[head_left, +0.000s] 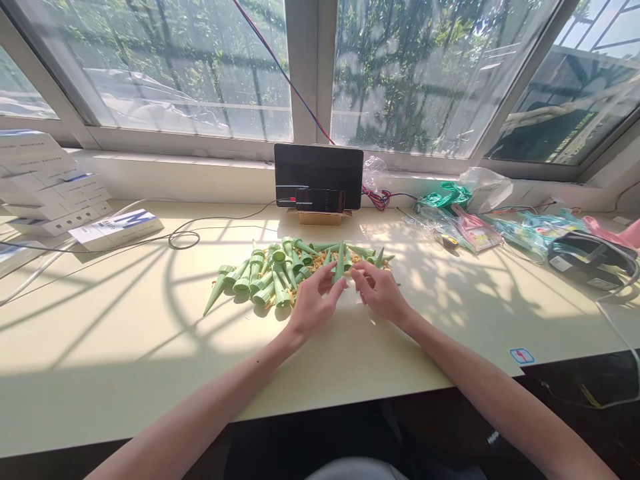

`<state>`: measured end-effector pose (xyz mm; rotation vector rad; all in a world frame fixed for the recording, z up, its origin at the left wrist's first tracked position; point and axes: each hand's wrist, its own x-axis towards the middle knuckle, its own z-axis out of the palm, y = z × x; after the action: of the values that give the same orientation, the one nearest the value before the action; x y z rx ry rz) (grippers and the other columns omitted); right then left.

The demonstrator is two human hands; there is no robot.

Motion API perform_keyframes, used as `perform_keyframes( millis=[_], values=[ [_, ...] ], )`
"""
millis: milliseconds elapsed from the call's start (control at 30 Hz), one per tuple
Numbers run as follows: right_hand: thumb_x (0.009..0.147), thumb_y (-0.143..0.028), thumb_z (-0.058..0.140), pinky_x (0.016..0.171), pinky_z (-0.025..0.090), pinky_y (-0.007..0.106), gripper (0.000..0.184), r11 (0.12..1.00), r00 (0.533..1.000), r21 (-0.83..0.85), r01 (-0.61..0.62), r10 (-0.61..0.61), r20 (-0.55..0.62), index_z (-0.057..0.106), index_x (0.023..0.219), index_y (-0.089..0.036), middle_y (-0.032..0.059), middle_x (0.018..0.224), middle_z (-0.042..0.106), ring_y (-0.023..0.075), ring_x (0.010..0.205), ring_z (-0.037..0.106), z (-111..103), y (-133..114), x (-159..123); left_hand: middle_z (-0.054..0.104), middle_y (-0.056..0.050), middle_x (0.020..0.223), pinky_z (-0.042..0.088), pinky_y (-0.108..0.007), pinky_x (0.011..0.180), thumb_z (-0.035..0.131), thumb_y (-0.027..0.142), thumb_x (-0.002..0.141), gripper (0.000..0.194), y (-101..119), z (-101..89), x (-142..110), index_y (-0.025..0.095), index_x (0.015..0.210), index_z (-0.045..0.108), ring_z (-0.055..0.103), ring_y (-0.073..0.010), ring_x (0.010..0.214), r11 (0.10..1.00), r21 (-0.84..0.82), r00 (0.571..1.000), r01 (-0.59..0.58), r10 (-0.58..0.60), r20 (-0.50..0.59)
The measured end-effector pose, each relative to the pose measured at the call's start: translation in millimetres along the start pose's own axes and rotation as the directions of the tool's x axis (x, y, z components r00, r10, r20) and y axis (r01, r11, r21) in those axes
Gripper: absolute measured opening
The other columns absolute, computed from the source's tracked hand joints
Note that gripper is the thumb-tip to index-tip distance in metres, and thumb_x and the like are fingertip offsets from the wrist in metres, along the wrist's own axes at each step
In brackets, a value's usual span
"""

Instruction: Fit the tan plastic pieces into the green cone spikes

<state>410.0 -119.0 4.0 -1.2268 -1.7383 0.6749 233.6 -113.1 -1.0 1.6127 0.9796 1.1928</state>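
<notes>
Over the pile's right part, my left hand (318,297) pinches a green plastic spike (340,261) between thumb and fingers, its narrow tip pointing up. My right hand (380,291) is close beside the spike's lower end with thumb and fingers pressed together. Whatever is in that pinch is too small or hidden to make out. Many similar green plastic spikes (263,297) lie heaped behind and left of my hands, their wide collared ends facing various ways. Small tan pieces (316,259) are scattered among them.
A dark tablet (319,170) stands by the window, a phone (320,200) before it on a small cardboard box (320,218). White boxes (43,177) are stacked at left near a cable (183,239). Plastic bags (477,230) and a black device (590,260) lie right.
</notes>
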Motion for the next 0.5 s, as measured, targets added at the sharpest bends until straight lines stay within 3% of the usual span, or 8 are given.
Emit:
perform_keyframes(
  millis=[167, 300, 400, 500],
  values=[
    [0.102, -0.040, 0.042, 0.056, 0.039, 0.026, 0.031, 0.983, 0.991, -0.129, 0.133, -0.129, 0.037, 0.059, 0.087, -0.020, -0.0027, 0.059, 0.051, 0.0132, 0.051, 0.049, -0.3, 5.1, 1.0, 0.078, -0.010, 0.098, 0.061, -0.041, 0.088, 0.067, 0.039, 0.089, 0.053, 2.1, -1.2, 1.1, 0.012, 0.135, 0.058, 0.076, -0.0233, 0.087, 0.996, -0.042, 0.997, 0.077, -0.077, -0.007],
    [0.103, -0.035, 0.041, 0.058, 0.037, 0.027, 0.033, 0.967, 0.979, -0.157, 0.202, -0.203, 0.008, 0.052, 0.075, -0.021, -0.0014, 0.061, 0.052, 0.0133, 0.054, 0.046, -0.5, 5.9, 0.9, 0.076, -0.011, 0.109, 0.060, -0.042, 0.089, 0.066, 0.041, 0.089, 0.053, 0.3, -1.6, 0.4, 0.016, 0.135, 0.060, 0.075, -0.0246, 0.091, 0.997, 0.008, 0.997, 0.080, -0.080, 0.009],
    [0.103, -0.036, 0.041, 0.057, 0.037, 0.028, 0.036, 0.974, 0.982, -0.126, 0.186, -0.188, -0.002, 0.048, 0.071, -0.021, -0.0018, 0.058, 0.052, 0.0131, 0.051, 0.045, -0.2, 2.9, -0.6, 0.073, -0.011, 0.121, 0.058, -0.043, 0.095, 0.066, 0.041, 0.089, 0.052, -1.1, -2.1, -0.6, 0.019, 0.136, 0.061, 0.070, -0.0283, 0.111, 0.998, 0.049, 0.999, 0.047, -0.048, 0.011],
    [0.102, -0.041, 0.042, 0.054, 0.038, 0.028, 0.039, 0.995, 0.995, -0.011, 0.095, -0.095, 0.007, 0.047, 0.069, -0.022, -0.0041, 0.050, 0.048, 0.0119, 0.044, 0.043, 2.0, -0.9, -2.0, 0.071, -0.009, 0.126, 0.057, -0.042, 0.098, 0.066, 0.040, 0.089, 0.051, -1.2, -3.1, -1.9, 0.024, 0.137, 0.060, 0.061, -0.0299, 0.126, 0.996, 0.092, 1.000, 0.010, -0.011, 0.016]
  ],
)
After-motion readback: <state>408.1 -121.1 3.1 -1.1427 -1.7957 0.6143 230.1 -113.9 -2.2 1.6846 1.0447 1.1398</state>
